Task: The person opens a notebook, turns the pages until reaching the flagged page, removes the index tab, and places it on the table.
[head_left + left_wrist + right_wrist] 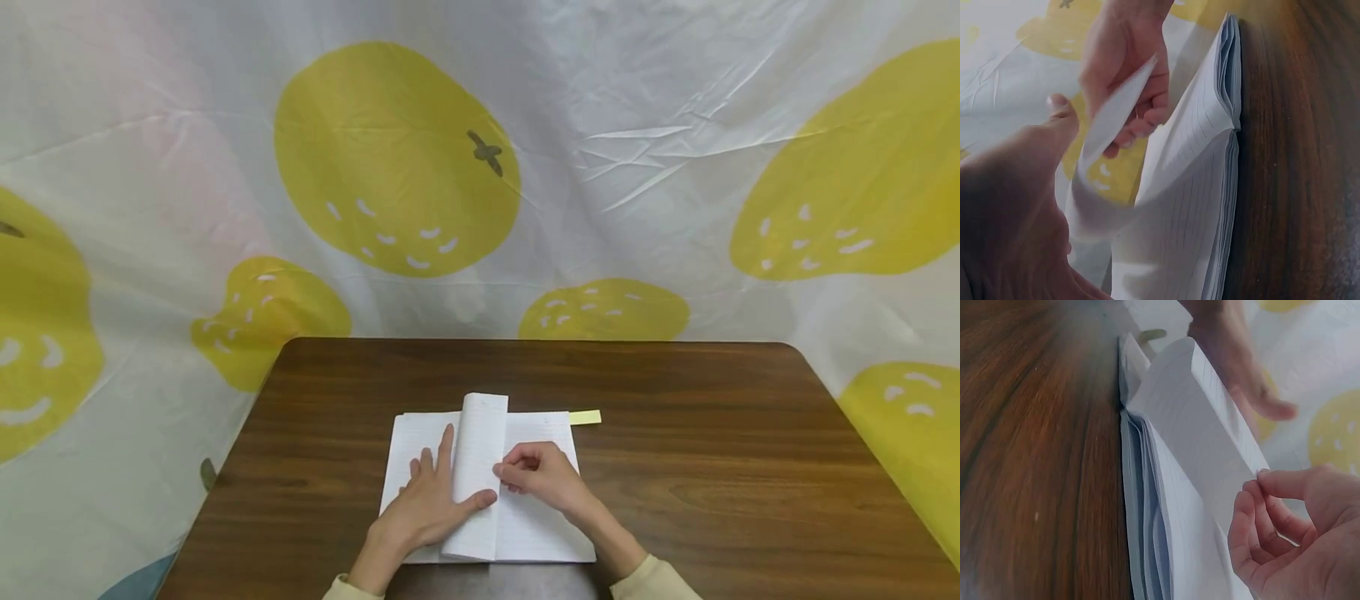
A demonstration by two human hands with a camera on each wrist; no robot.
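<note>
Notebook: your open notebook [536,508] lies flat near the front edge of the surface [712,467], lined pages up, with one page [480,467] standing curled over the middle fold.
Left hand: your left hand [427,500] rests flat on the left-hand page, fingers straight and spread, thumb reaching across to touch the lower part of the lifted page.
Right hand: your right hand [543,475] pinches the free edge of the lifted page between thumb and curled fingertips [1260,487]; the right wrist view shows the paper nipped right at its edge.
Doing it well: as a judgement, hold only this one sheet, since the stack beneath fans loosely at the edge [1147,506]. Pinch lightly so the paper bends without creasing, and press down with the flat left hand so the notebook does not slide.
Sticky tab: a small yellow tab [585,417] juts from the notebook's far right corner.
Surface: dark brown wood grain with rounded far corners.
Room: a crinkled white sheet [645,142] printed with large yellow fruit shapes hangs behind and around the surface.
</note>
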